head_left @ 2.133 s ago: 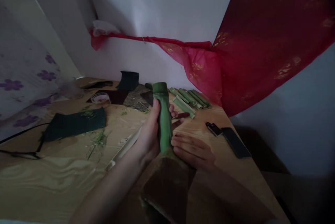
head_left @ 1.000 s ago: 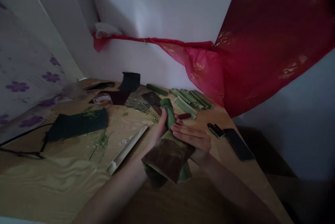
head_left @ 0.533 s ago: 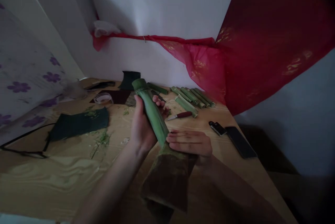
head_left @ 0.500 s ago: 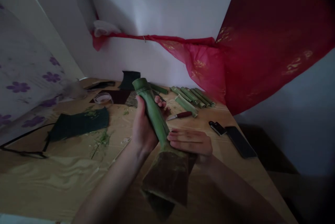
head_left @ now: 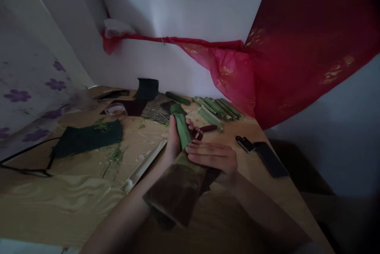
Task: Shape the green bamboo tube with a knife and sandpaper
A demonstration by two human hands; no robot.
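Observation:
My left hand (head_left: 173, 139) is wrapped around a green bamboo tube (head_left: 183, 130), which points away from me. The near part of the tube goes under a folded brown sheet (head_left: 176, 190) that looks like sandpaper. My right hand (head_left: 212, 157) presses this sheet against the tube with its fingers laid together over it; the thumb is hidden. Just beyond my hands lies a knife with a red-brown handle (head_left: 208, 128), its blade partly covered by my left fingers. Close to my left forearm rests a split bamboo strip (head_left: 144, 167), hollow side up.
Several bamboo pieces (head_left: 219, 107) lie at the back right. A phone (head_left: 271, 159) and a small black object (head_left: 245, 144) are near the right edge. On the left are a dark green sheet (head_left: 89, 139), green shavings (head_left: 115, 155), a tape roll (head_left: 115, 109) and a black cord (head_left: 26, 172).
The bamboo tube's far end has dropped and moved right, and it looks shorter from here. The brown sheet has shifted left with its near end raised. More of the split strip shows.

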